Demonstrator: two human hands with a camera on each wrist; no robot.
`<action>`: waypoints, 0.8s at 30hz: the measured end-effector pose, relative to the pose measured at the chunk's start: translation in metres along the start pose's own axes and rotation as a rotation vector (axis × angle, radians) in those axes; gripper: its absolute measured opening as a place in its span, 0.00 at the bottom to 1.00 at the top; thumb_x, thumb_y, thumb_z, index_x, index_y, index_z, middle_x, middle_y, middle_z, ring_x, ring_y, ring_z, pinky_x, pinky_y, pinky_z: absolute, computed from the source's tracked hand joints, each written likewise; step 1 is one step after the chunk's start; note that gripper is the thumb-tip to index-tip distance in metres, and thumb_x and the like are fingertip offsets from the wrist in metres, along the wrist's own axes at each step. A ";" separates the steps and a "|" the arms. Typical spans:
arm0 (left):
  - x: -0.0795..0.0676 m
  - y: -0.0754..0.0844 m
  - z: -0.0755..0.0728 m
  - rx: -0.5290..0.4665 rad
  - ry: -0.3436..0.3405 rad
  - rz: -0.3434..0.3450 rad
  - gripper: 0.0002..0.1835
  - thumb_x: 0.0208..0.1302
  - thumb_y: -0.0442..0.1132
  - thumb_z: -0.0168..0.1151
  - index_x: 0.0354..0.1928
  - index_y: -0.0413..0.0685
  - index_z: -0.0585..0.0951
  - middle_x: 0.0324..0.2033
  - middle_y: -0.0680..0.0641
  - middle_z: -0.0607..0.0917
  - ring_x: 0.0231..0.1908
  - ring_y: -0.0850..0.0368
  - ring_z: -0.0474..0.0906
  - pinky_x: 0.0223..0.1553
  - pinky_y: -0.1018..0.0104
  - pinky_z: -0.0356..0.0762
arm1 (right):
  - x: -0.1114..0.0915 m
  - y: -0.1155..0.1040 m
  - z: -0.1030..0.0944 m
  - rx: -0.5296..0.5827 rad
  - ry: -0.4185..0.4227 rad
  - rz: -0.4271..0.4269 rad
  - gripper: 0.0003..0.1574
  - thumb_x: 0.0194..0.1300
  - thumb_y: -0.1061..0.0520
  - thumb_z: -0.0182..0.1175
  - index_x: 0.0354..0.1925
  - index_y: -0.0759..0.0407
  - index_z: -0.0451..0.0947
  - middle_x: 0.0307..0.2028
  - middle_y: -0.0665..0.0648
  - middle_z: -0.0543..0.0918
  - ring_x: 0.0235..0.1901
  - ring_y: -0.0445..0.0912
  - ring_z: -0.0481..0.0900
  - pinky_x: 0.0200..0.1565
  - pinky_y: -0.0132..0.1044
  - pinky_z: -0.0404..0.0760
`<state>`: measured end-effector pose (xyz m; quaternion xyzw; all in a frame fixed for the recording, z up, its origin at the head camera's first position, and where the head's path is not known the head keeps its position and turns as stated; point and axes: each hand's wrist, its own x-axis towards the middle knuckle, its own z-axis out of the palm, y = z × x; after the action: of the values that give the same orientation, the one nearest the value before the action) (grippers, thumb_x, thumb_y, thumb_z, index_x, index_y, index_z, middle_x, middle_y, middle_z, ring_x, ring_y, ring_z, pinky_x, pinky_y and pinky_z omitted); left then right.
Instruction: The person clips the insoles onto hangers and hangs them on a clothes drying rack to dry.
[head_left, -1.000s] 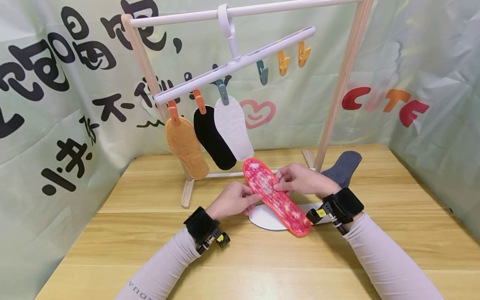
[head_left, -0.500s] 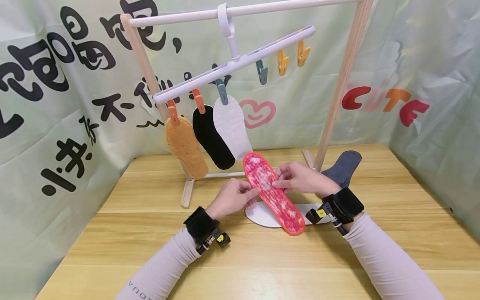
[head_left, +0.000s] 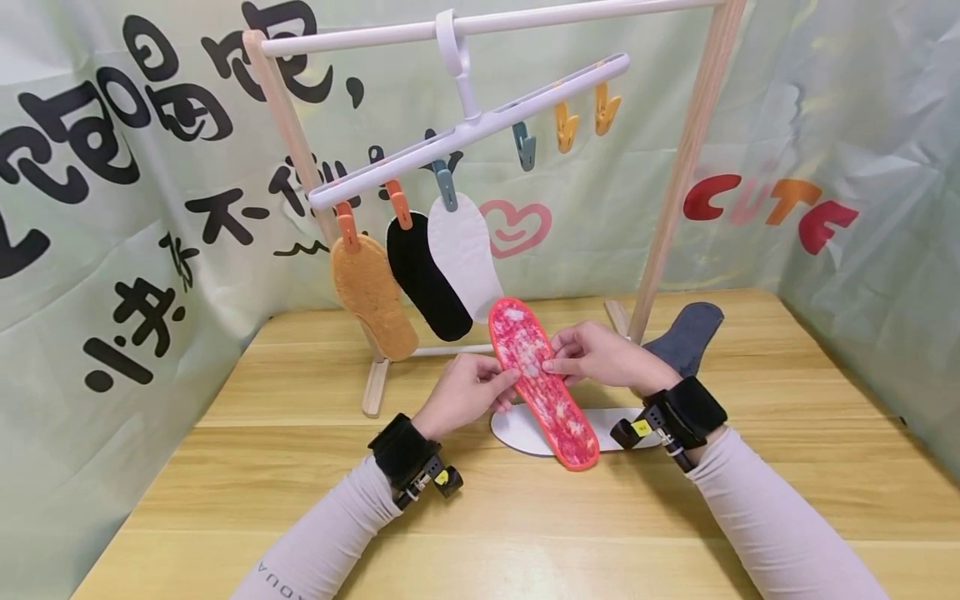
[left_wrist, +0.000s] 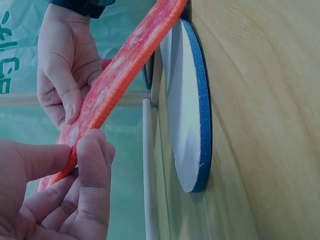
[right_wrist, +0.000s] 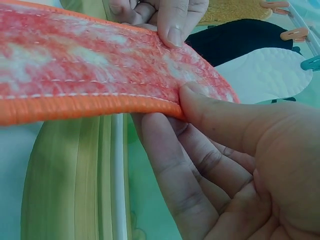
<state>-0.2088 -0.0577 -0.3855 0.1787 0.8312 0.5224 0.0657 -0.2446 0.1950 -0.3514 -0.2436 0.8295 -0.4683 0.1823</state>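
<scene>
A red-and-white mottled insole (head_left: pixel 542 379) with an orange stitched edge is held up, tilted, above the table. My left hand (head_left: pixel 468 390) pinches its left edge between thumb and fingers. On the opposite edge my right hand (head_left: pixel 600 357) pinches it too, thumb on the patterned face (right_wrist: pixel 90 60). Beneath it a white insole (head_left: pixel 521 429) lies on the table; the left wrist view shows its blue side (left_wrist: pixel 202 110). Part of that insole is hidden behind the red one and the right wrist camera.
A white hanger (head_left: pixel 472 125) hangs tilted from a rack bar (head_left: pixel 525 18). Clipped to it are an orange-brown insole (head_left: pixel 372 292), a black insole (head_left: pixel 427 275) and a white insole (head_left: pixel 465 254). A teal clip (head_left: pixel 525 147) and two yellow clips hang unused. A dark grey insole (head_left: pixel 688 333) lies right.
Both hands have raised the red insole slightly, and its lower end has swung left, so it stands a little more upright. The hanging insoles stay practically where they were.
</scene>
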 end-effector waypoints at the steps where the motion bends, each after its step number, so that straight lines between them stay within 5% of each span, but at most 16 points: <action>1: 0.000 0.000 0.000 -0.005 0.002 -0.001 0.11 0.79 0.41 0.65 0.40 0.43 0.90 0.28 0.48 0.91 0.25 0.60 0.87 0.33 0.59 0.91 | 0.000 0.000 0.000 0.003 0.001 -0.002 0.09 0.77 0.63 0.64 0.47 0.71 0.81 0.38 0.60 0.91 0.38 0.43 0.90 0.48 0.51 0.93; 17: 0.002 0.006 -0.002 -0.036 0.021 0.005 0.11 0.80 0.39 0.64 0.46 0.38 0.89 0.32 0.40 0.92 0.26 0.62 0.87 0.37 0.54 0.92 | 0.003 0.002 0.002 0.029 0.035 -0.010 0.11 0.77 0.64 0.64 0.49 0.73 0.81 0.39 0.62 0.89 0.37 0.45 0.91 0.47 0.51 0.93; 24: 0.004 0.008 -0.003 -0.039 0.028 0.023 0.10 0.79 0.38 0.64 0.47 0.38 0.89 0.34 0.38 0.93 0.26 0.62 0.88 0.35 0.60 0.92 | 0.003 0.000 0.001 0.018 0.055 -0.022 0.09 0.77 0.64 0.64 0.49 0.72 0.81 0.38 0.61 0.90 0.37 0.43 0.90 0.47 0.50 0.93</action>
<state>-0.2121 -0.0558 -0.3765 0.1797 0.8195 0.5418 0.0514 -0.2463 0.1931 -0.3517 -0.2380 0.8273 -0.4842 0.1567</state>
